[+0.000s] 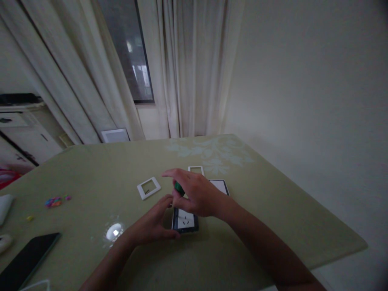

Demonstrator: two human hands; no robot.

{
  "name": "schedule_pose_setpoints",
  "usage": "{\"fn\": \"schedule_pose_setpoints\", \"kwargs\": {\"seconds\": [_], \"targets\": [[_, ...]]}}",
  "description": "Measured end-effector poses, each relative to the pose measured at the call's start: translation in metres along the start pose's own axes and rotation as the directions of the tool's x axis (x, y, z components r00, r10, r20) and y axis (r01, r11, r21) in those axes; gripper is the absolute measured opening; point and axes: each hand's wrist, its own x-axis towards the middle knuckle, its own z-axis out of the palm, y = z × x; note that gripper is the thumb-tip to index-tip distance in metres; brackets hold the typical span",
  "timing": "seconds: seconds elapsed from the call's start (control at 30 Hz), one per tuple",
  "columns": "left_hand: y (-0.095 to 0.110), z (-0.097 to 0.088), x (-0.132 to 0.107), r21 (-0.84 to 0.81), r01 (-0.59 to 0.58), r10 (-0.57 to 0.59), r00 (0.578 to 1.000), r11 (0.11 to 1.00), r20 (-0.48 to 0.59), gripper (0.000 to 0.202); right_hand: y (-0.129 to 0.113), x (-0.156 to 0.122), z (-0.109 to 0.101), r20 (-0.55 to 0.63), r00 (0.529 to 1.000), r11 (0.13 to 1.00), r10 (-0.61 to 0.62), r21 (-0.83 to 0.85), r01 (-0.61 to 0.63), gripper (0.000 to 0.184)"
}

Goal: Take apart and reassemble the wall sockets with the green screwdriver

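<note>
A wall socket (185,220) with a white face and a dark surround lies on the table in front of me. My left hand (156,222) grips its left side, thumb at the near corner and fingers at the far one. Above its far end, my right hand (197,192) is closed around a green-handled screwdriver (179,188), with the index finger stretched out over the top. The screwdriver's shaft and tip are hidden by my hands. A white cover frame (148,188) lies to the left, with a small dark screw-like piece inside its opening.
Beyond my right hand lie another white frame (196,167) and a white panel with a dark edge (221,186). At left are a black phone (28,260), colourful small pieces (54,202) and a yellow bit (29,218). The table (273,210) meets a wall at right.
</note>
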Motion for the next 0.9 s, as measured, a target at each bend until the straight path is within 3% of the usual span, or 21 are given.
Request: {"fn": "schedule_pose_setpoints", "kwargs": {"seconds": [0.23,0.73,0.9], "targets": [[0.004,0.004,0.002,0.047,-0.063,0.063,0.998,0.997,0.009,0.099,0.002,-0.001,0.001,0.012,1.000,1.000,-0.004,-0.002,0.004,0.051],[0.008,-0.001,-0.002,0.021,0.008,-0.008,1.000,1.000,-0.003,0.072,0.000,-0.002,-0.003,-0.027,1.000,1.000,0.008,0.010,-0.008,0.052],[0.009,-0.004,-0.003,0.067,-0.019,0.020,1.000,0.998,-0.024,0.070,0.000,-0.001,-0.009,-0.063,0.998,1.000,0.026,-0.014,-0.027,0.051]]}}
